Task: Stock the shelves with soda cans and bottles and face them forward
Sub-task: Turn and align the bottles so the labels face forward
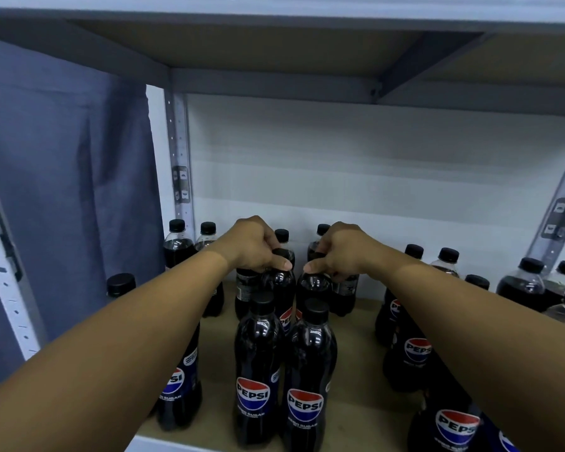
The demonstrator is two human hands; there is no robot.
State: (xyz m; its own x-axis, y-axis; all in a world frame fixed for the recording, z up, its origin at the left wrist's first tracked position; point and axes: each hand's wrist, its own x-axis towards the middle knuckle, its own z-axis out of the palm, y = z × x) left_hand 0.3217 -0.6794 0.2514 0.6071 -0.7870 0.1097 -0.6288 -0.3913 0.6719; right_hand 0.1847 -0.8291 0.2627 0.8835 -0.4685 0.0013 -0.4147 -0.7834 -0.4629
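Dark plastic Pepsi bottles [310, 380] stand on wooden shelf [356, 324]; centre frame, left hand [255, 247] and right hand [338, 252] each grip a bottle top.

Grey metal shelving against a pale wall

A white back wall [372, 164] stands beyond the fingers, a perforated upright [180, 158] and blue-grey curtain [62, 177] to their left, an upper shelf [274, 50] overhead.

This looks like a shop or its store room, because rows of Pepsi bottles [257, 370] stand on a metal shelf [356, 324] with holed posts [179, 151] beside a blue curtain [69, 190].
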